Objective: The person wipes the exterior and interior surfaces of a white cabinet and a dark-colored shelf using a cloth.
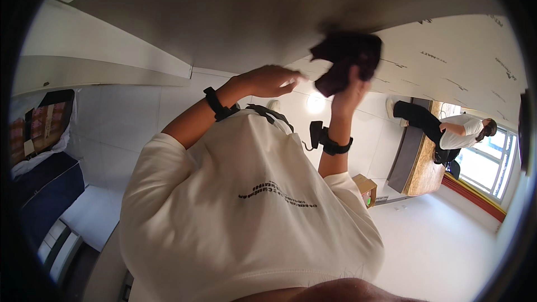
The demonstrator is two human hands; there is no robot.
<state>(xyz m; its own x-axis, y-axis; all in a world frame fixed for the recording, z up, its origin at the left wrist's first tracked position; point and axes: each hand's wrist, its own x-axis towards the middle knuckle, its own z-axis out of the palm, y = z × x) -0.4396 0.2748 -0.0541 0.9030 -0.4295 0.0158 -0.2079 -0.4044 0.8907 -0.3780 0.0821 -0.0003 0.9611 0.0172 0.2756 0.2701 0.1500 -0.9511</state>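
Observation:
A crumpled dark maroon cloth [352,56] is gripped in my right hand [354,90]. The cloth is blurred by motion, and its upper edge lies against or very close to a broad grey-brown panel [209,12]. My left hand [268,82] is held up below that panel, to the left of the cloth. Nothing is in it; the thumb stands apart from the fingers, whose tips are blurred. Each wrist wears a black strap, and the right one [335,140] carries a small black block.
Film with printed writing covers a pale panel [453,58] at the right. A person [457,132] in a white shirt is by a wooden desk [423,159] near a window [488,163]. A cardboard box [364,186] stands on the tiled floor. Dark blue fabric [50,188] lies at left.

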